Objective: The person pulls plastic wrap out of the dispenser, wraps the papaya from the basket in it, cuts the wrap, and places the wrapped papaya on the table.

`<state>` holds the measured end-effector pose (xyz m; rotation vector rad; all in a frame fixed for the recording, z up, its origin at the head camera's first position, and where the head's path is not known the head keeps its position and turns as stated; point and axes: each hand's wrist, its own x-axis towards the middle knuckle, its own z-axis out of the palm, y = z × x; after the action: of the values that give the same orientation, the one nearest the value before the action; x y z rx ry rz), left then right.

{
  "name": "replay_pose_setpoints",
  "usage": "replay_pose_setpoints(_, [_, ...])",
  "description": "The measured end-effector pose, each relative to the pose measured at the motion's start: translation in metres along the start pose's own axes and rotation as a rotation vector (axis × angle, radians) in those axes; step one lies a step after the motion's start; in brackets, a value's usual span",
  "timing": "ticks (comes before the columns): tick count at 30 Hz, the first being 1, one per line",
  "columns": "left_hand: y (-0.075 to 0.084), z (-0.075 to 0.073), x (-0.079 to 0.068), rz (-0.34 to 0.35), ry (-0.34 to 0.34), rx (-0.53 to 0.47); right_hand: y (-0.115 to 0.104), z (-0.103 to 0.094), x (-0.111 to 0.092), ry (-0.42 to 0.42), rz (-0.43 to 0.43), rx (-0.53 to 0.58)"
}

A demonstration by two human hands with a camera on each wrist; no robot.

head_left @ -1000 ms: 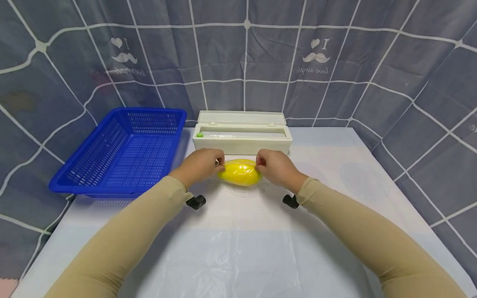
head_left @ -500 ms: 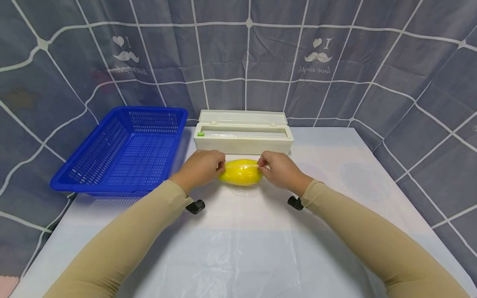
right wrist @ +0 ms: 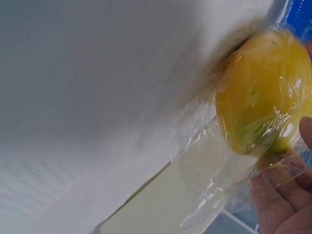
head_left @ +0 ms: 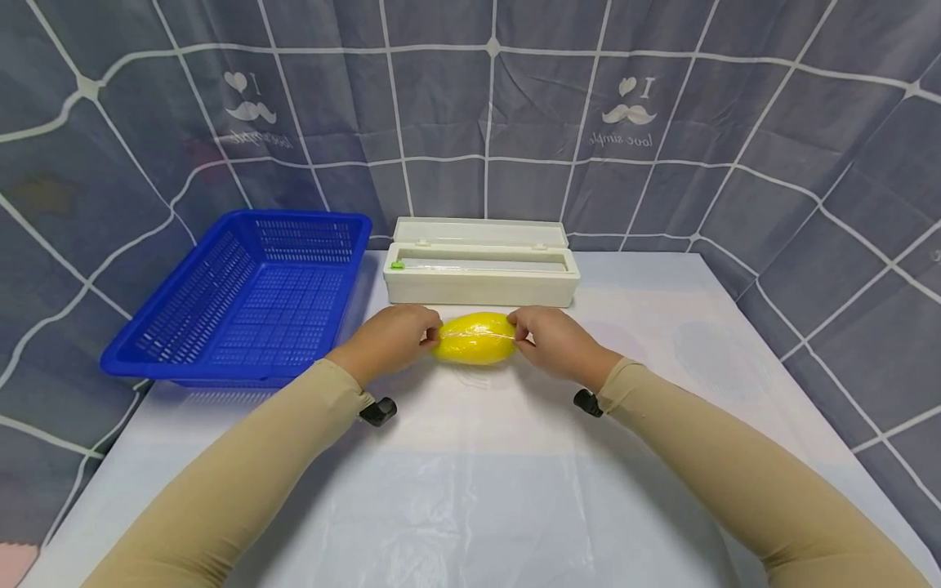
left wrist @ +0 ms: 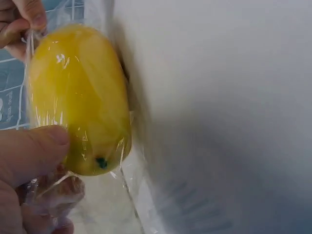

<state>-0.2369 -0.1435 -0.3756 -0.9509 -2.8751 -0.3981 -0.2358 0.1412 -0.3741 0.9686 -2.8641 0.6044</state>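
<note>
A yellow oval fruit [head_left: 476, 338], green at one end in the right wrist view, lies on the table in clear cling film [right wrist: 204, 195]. At its left end my left hand [head_left: 397, 335] pinches the film between thumb and fingers; the left wrist view shows the thumb [left wrist: 39, 146] lying against the fruit's side. My right hand [head_left: 555, 341] pinches the film at the other end, its fingers [right wrist: 278, 200] behind the clear film. Just behind the fruit stands a long white cling film box [head_left: 481, 287], lid up, with a roll inside and a small green piece at its left.
A blue perforated plastic basket [head_left: 220, 380] stands on the left of the white-covered table [head_left: 470, 506]. Grey curtain [head_left: 441, 106] with white lines hangs behind and at both sides.
Both hands have come slightly nearer to me, and the film's folded edge has been drawn forward over the top of the fruit. The fruit, box and basket stay about where they were.
</note>
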Motion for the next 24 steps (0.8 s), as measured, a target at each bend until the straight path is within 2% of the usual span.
replay_pose_setpoints(6, [-0.002, 0.0, -0.001, 0.003, -0.055, -0.017, 0.003, -0.001, -0.003, -0.034, -0.003, 0.007])
replay_pose_setpoints(13, [-0.001, -0.003, -0.001, 0.001, -0.145, 0.005, 0.002, 0.001, -0.002, -0.064, -0.015, -0.04])
replay_pose_setpoints(20, [0.0, 0.005, 0.001, 0.016, -0.147, 0.066, 0.005, 0.007, -0.003, -0.083, -0.019, -0.131])
replay_pose_setpoints(24, [0.001, 0.006, 0.001, -0.005, -0.138, 0.052, 0.011, 0.011, -0.008, -0.088, -0.015, -0.093])
